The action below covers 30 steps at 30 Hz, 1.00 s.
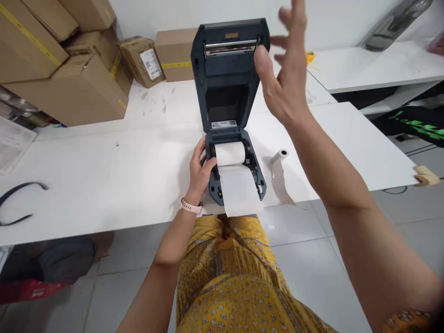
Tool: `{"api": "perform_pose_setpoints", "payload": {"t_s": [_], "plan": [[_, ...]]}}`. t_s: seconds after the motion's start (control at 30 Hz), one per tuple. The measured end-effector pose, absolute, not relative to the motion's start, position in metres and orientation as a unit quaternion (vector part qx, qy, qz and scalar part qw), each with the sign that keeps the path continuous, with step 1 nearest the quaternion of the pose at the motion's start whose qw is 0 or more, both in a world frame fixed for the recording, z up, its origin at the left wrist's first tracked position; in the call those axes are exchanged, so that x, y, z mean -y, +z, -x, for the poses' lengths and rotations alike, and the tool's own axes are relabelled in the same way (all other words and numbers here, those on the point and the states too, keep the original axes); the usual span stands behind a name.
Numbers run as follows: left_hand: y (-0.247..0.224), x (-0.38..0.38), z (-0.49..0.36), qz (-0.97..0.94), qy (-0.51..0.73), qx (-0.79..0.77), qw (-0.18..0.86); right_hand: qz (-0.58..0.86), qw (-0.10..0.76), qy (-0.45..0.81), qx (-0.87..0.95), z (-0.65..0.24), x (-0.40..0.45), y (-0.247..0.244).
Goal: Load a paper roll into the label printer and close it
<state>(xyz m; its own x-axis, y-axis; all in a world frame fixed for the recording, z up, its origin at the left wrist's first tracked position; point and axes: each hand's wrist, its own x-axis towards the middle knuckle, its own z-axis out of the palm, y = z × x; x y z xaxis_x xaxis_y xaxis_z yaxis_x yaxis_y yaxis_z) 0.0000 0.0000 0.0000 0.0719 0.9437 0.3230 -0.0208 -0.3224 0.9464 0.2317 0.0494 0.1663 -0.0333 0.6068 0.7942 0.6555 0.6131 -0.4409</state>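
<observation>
A dark blue label printer [258, 173] stands at the front edge of the white table with its lid [227, 69] raised. Inside its base sits a white paper roll [230, 153], and a strip of the paper [240, 189] runs out over the front. My left hand [201, 169] grips the base's left side, thumb over the rim by the roll. Beside the lid's upper right corner is my right hand [286, 69], fingers spread and slightly blurred. Its thumb overlaps the lid's edge; whether it touches, I cannot tell.
Right of the printer lies a small paper roll [283, 153] with a loose tail. Cardboard boxes [83, 88] are stacked at the back left. A dark strap [21, 187] lies at the left. A clear bottle [395, 25] rests on the right-hand shelf [367, 69].
</observation>
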Motion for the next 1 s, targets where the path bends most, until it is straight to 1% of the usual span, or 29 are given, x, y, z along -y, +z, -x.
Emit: {"api": "perform_pose_setpoints", "payload": {"t_s": [0.03, 0.07, 0.1, 0.17, 0.23, 0.33, 0.37, 0.43, 0.6, 0.77, 0.83, 1.0], "plan": [[0.0, 0.0, 0.0, -0.588, 0.558, -0.391, 0.435, 0.46, 0.552, -0.059, 0.693, -0.228, -0.041, 0.167], [0.001, 0.0, 0.001, -0.584, 0.559, -0.39, 0.441, 0.481, 0.545, -0.075, 0.683, -0.225, -0.035, 0.166], [0.002, 0.0, 0.002, -0.58, 0.558, -0.389, 0.45, 0.499, 0.527, -0.075, 0.684, -0.222, -0.03, 0.163], [0.005, 0.001, 0.003, -0.571, 0.551, -0.382, 0.474, 0.509, 0.46, -0.033, 0.727, -0.217, -0.026, 0.152], [0.007, 0.002, 0.005, -0.567, 0.534, -0.371, 0.505, 0.478, 0.349, 0.04, 0.805, -0.214, -0.028, 0.135], [0.007, 0.002, 0.009, -0.562, 0.506, -0.35, 0.552, 0.413, 0.144, 0.133, 0.89, -0.215, -0.039, 0.112], [0.006, 0.002, 0.01, -0.558, 0.502, -0.343, 0.565, 0.4, 0.091, 0.144, 0.9, -0.215, -0.043, 0.107], [0.005, 0.003, 0.012, -0.548, 0.502, -0.333, 0.58, 0.391, 0.03, 0.142, 0.909, -0.215, -0.046, 0.103], [0.006, 0.005, 0.009, -0.551, 0.508, -0.351, 0.562, 0.433, -0.03, 0.077, 0.898, -0.197, -0.032, 0.113], [0.011, 0.009, 0.004, -0.55, 0.505, -0.397, 0.534, 0.465, -0.055, 0.013, 0.884, -0.176, -0.012, 0.114], [0.01, 0.009, 0.002, -0.547, 0.516, -0.403, 0.521, 0.47, -0.064, 0.019, 0.88, -0.174, -0.012, 0.109], [0.003, 0.001, -0.002, -0.546, 0.556, -0.386, 0.493, 0.47, -0.07, 0.091, 0.875, -0.179, -0.026, 0.102]]}}
